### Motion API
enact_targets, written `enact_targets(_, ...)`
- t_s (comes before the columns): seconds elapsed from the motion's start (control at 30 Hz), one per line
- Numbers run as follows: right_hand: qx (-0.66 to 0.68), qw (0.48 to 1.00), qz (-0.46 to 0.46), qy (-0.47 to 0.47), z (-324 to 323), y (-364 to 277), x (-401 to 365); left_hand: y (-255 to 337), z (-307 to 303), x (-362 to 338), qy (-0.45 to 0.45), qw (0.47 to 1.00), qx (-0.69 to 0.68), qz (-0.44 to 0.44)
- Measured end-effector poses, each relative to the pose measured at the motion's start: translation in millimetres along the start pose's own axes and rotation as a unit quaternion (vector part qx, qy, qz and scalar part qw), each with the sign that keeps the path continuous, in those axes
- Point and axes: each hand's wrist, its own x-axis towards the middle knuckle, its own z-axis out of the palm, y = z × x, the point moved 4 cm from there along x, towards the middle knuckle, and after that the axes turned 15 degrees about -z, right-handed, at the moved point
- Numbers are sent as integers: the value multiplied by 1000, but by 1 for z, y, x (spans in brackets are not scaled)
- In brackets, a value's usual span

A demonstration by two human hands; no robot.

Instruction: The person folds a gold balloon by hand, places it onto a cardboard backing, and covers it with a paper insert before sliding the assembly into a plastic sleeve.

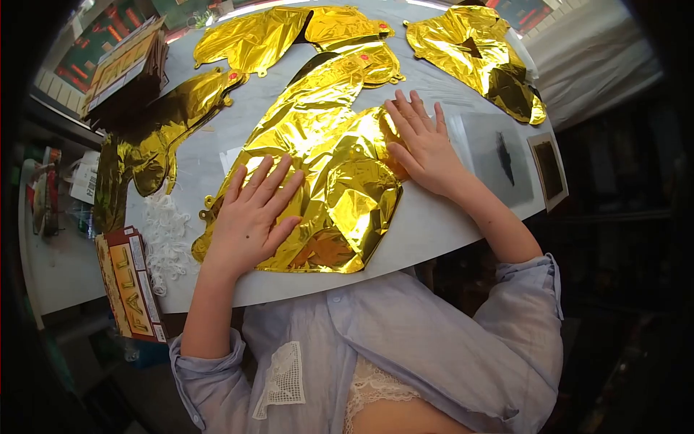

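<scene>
A crumpled gold foil balloon lies flat on the white table right in front of me. My left hand rests palm down on its near left part, fingers spread. On the balloon's right edge my right hand presses flat, fingers spread too. Neither hand grips anything. A second gold foil balloon lies just behind, partly under the first.
More gold foil balloons lie at the far left, far right and left edge. Printed card packs sit at the left and far left. White plastic bits and clear sleeves lie alongside.
</scene>
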Motion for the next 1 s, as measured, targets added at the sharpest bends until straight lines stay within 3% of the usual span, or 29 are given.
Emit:
enact_targets(0.1,88,992,-67,65,-41,-22,5,0,0,-1,-16,1000,-8,-1)
enact_targets(0.17,239,970,-39,-23,-51,-36,10,0,1,-1,-10,1000,-6,5)
enact_targets(0.23,258,964,-57,10,-43,-36,11,0,0,-1,-11,1000,-6,4)
enact_targets(0.3,425,905,-4,-21,-34,-33,13,1,0,-1,-12,1000,-7,1)
enact_targets(0.53,468,882,16,-47,-33,-27,10,0,2,-1,-9,1000,-2,3)
enact_targets(0.6,525,851,-30,-10,-42,-20,8,-1,2,-2,-10,1000,2,1)
enact_targets(0.63,589,807,11,-46,-51,-16,8,-1,2,-1,-10,1000,3,1)
enact_targets(0.73,623,779,-39,-58,-62,-2,-4,0,1,-2,-3,1000,2,3)
enact_targets(0.8,597,781,-153,-100,-76,3,-9,0,1,-2,6,1000,0,4)
enact_targets(0.9,656,732,-103,-153,-86,3,-17,-1,1,-2,4,1000,-2,3)
enact_targets(1.0,629,746,-156,-150,-78,2,-15,-1,2,-1,3,1000,-3,3)
